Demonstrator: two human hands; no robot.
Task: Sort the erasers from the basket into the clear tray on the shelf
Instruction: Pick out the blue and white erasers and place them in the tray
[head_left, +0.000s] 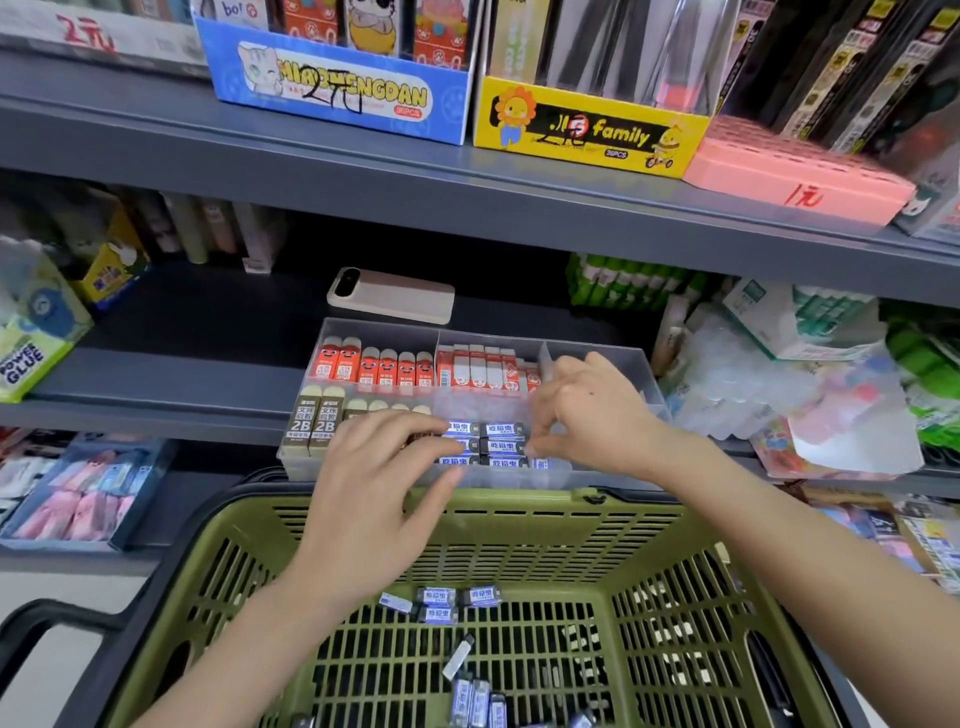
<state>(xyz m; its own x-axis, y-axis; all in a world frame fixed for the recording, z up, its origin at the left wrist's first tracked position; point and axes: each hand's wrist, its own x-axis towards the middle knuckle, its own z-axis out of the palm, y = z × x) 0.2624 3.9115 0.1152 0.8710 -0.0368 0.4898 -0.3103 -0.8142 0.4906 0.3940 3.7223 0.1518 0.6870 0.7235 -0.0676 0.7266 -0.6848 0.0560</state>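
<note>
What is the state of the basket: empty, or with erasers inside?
Not empty. Blue-labelled erasers lie loose on the basket floor, a few near the far wall, more toward the near side.

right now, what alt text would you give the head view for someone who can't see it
A person's left hand and right hand touch rows of blue-and-black wrapped erasers in a clear plastic divided tray on a grey metal shelf. Below, an olive-green slotted plastic basket holds more loose erasers.

Grey shelf (171, 332) carries the clear tray (602, 358), a phone (390, 297) behind it, a glue box (36, 338) at left
</note>
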